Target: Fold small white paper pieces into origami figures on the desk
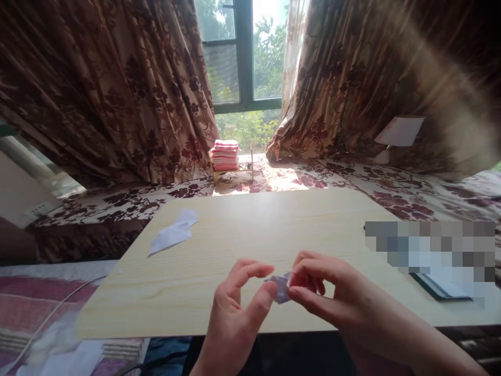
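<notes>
A small piece of folded white paper (282,291) is held above the front part of the table, between my two hands. My right hand (323,279) pinches its right side with thumb and fingertips, which hide part of it. On the other side, the thumb of my left hand (245,297) presses against the paper's left edge, with the index finger curved just above. The exact folds are too small to make out. More creased white paper (174,232) lies at the left of the table (235,230).
At the right edge of the table is a flat, dark-edged item (442,292), mostly blurred out. Behind the table, a floral-covered ledge carries a stack of pink-and-white folded cloths (226,155) and a white lamp (401,130). A cable (55,308) runs along the left.
</notes>
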`<state>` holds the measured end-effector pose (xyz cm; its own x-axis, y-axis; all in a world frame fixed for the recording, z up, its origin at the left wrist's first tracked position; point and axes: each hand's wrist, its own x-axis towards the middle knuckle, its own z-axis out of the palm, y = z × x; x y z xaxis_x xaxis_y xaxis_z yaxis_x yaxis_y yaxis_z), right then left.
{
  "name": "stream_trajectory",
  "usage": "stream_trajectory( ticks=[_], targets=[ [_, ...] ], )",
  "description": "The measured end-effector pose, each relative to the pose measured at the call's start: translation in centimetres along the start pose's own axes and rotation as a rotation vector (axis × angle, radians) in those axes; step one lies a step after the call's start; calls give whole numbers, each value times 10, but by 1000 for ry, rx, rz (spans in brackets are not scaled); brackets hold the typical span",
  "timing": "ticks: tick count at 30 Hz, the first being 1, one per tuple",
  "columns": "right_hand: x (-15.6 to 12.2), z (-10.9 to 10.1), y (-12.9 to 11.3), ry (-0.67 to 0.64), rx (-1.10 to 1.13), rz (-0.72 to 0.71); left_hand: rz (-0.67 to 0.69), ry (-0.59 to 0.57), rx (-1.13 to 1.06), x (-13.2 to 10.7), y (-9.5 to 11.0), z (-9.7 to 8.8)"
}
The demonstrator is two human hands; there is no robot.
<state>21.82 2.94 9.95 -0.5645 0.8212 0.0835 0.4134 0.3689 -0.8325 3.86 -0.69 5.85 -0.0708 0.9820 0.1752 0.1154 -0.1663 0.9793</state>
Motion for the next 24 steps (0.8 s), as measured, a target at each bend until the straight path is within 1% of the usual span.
stream_trajectory(
  ticks=[2, 3, 4, 7, 8, 11, 12, 14, 16, 19, 24],
  targets=[
    [-4, 8, -2, 5, 33, -27, -1, -4, -83, -9, 4, 1],
    [-7, 10, -2, 46, 45, -39, -1, 19, -135, -13, 5, 2],
    [-10, 12, -1, 118, 54, -48, -5, 55, -195, -16, 5, 2],
    [-26, 23, 3, 422, 79, -43, -39, 168, -387, -26, 6, 5],
    [-32, 28, 3, 467, 98, -44, -47, 192, -434, -28, 7, 5],
    [-41, 47, 0, 374, 155, -127, -48, 205, -510, -34, 13, 9],
    [-42, 52, -3, 371, 176, -144, -43, 200, -524, -35, 15, 10],
    [-40, 59, -9, 409, 220, -160, -29, 189, -544, -36, 19, 12],
    [-37, 61, -13, 448, 251, -163, -10, 186, -549, -36, 21, 13],
    [-33, 60, -10, 459, 270, -152, -4, 182, -536, -34, 21, 15],
    [-33, 58, 2, 398, 279, -141, -15, 155, -440, -29, 23, 15]
  ],
)
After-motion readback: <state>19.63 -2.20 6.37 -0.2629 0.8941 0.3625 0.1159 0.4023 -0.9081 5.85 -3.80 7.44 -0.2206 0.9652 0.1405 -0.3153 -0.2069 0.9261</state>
